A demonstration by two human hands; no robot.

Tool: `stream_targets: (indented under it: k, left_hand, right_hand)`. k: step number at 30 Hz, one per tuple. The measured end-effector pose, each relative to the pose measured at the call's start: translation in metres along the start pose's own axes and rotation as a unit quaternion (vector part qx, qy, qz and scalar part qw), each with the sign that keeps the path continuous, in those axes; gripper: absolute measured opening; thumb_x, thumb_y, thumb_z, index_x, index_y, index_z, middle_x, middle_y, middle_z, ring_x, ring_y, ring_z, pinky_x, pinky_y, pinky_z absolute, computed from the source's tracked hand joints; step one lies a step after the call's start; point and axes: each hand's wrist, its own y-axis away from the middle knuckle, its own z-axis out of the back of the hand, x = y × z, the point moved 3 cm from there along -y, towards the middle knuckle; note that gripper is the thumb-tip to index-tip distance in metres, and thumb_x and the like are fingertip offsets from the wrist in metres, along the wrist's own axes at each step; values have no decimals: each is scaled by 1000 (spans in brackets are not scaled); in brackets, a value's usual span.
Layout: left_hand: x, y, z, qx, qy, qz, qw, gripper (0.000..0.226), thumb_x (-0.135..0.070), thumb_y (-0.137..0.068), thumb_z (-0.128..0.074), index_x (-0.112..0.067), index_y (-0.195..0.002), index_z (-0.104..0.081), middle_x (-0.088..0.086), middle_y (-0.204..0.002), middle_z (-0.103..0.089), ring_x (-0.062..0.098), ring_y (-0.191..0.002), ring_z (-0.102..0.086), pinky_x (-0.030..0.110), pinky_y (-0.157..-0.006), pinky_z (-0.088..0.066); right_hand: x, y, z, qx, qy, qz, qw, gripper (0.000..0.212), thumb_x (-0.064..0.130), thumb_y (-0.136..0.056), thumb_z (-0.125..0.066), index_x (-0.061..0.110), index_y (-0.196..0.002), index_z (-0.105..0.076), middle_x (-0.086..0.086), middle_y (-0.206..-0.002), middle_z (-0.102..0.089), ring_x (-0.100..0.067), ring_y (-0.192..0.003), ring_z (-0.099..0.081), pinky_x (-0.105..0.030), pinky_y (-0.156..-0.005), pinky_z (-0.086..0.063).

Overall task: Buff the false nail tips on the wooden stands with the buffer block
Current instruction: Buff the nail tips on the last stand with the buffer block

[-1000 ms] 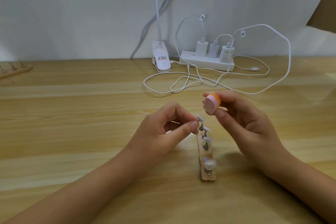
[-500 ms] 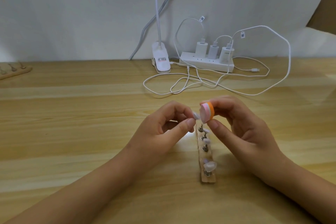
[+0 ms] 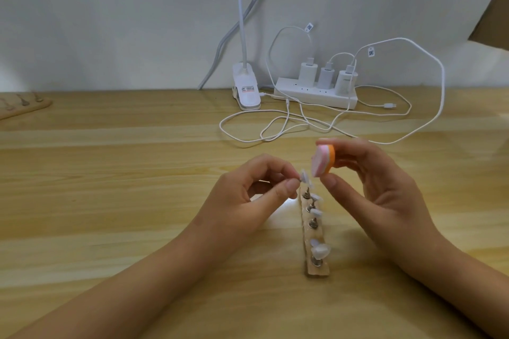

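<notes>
Stand: a narrow wooden stand (image 3: 319, 270) lies on the wooden table (image 3: 110, 173), running away from the person, between the two hands.
On the stand: false nail tips (image 3: 321, 251) sit on small metal pins along its length, one at the near end and others toward the far end.
Far nail tip: the far nail tip (image 3: 305, 177) is raised just above the stand's far end; whether its pin is still seated in the stand cannot be told.
Left hand: the left hand (image 3: 248, 195), just left of the stand's far end, pinches the far nail tip at its stem between thumb and forefinger, the other fingers curled in.
Right hand: the right hand (image 3: 371, 181), right of the stand, grips the buffer block (image 3: 322, 160) between thumb below and fingertips above.
Buffer block: pink, white and orange layers, pink face turned toward the far nail tip, just beside it; contact cannot be told.
Beyond the stand: looped white cables (image 3: 275, 129), a white power strip (image 3: 316, 95) with three chargers, and a white lamp clip (image 3: 246, 88) by the wall.
Far left of the stand: a second wooden stand (image 3: 24, 106) at the table's edge.
</notes>
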Motion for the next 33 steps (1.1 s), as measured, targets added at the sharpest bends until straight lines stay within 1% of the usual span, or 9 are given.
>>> stream_targets:
  k: [6, 10, 15, 19, 21, 26, 28, 31, 33]
  left_hand:
    - [2, 0, 2, -14, 21, 18, 1000, 7, -22, -78, -71, -26, -84, -71, -7, -82, -71, 9, -80, -67, 17, -74, -50]
    - [3, 0, 1, -6, 8, 18, 1000, 5, -22, -82, -69, -26, -81, -68, -10, -78, -70, 8, -79, -68, 16, -73, -50]
    - [4, 1, 1, 2, 10, 20, 1000, 7, -22, -83, -67, -26, -78, -66, -10, -76, -69, 6, -77, -66, 17, -74, -49]
    - [3, 1, 1, 5, 8, 24, 1000, 4, -22, -84, -65, -22, -79, -64, -9, -74, -69, 5, -76, -66, 17, -73, -49]
    - [3, 1, 0, 7, 6, 22, 1000, 3, -21, -84, -65, -19, -82, -63, -9, -74, -69, 5, -76, -66, 16, -72, -48]
    - [3, 1, 1, 6, 12, 20, 1000, 2, -21, -83, -65, -21, -82, -63, -10, -74, -68, 5, -75, -66, 17, -73, -49]
    - [4, 1, 1, 1, 11, 19, 1000, 3, -21, -83, -65, -20, -82, -63, -9, -74, -69, 6, -75, -66, 17, -72, -49]
    - [5, 0, 2, 2, 18, 25, 1000, 3, -23, -83, -66, -20, -83, -65, -9, -74, -69, 5, -75, -65, 17, -72, -50]
    - [5, 0, 1, 4, 18, 26, 999, 2, -22, -83, -66, -20, -83, -65, -9, -75, -69, 5, -75, -65, 17, -72, -50]
  right_hand:
    - [-2, 2, -5, 32, 22, 5, 999, 37, 22, -90, -63, 28, -126, -57, 5, -113, -66, -22, -107, -63, -42, -95, -50]
    - [6, 1, 1, -2, -21, 34, 999, 51, 20, -92, -63, 31, -139, -45, -4, -107, -64, -28, -105, -63, -43, -96, -49]
    - [-3, 0, -5, 55, 11, 16, 998, 34, 15, -94, -63, 28, -125, -56, 6, -108, -65, -22, -104, -65, -46, -94, -50]
    - [2, 1, -4, 21, 16, 57, 998, 41, 15, -95, -60, 36, -129, -51, 13, -113, -63, -15, -105, -64, -29, -95, -49]
    - [0, 1, -6, 42, 31, 47, 998, 39, 18, -94, -60, 35, -129, -52, 16, -114, -63, -14, -105, -64, -31, -94, -50]
    - [1, 2, -6, 19, 34, 43, 998, 38, 19, -93, -61, 36, -127, -54, 18, -114, -63, -14, -105, -64, -31, -93, -50]
    - [-1, 2, -8, 31, 20, 23, 999, 35, 21, -93, -63, 33, -125, -55, 17, -112, -65, -14, -104, -65, -34, -93, -50]
    - [1, 3, -4, -1, 17, 35, 999, 38, 20, -93, -64, 35, -127, -55, 6, -111, -66, -24, -103, -65, -40, -93, -50]
    - [1, 2, -6, 23, 23, 26, 999, 35, 19, -93, -62, 34, -125, -57, 11, -112, -65, -21, -105, -64, -37, -94, -50]
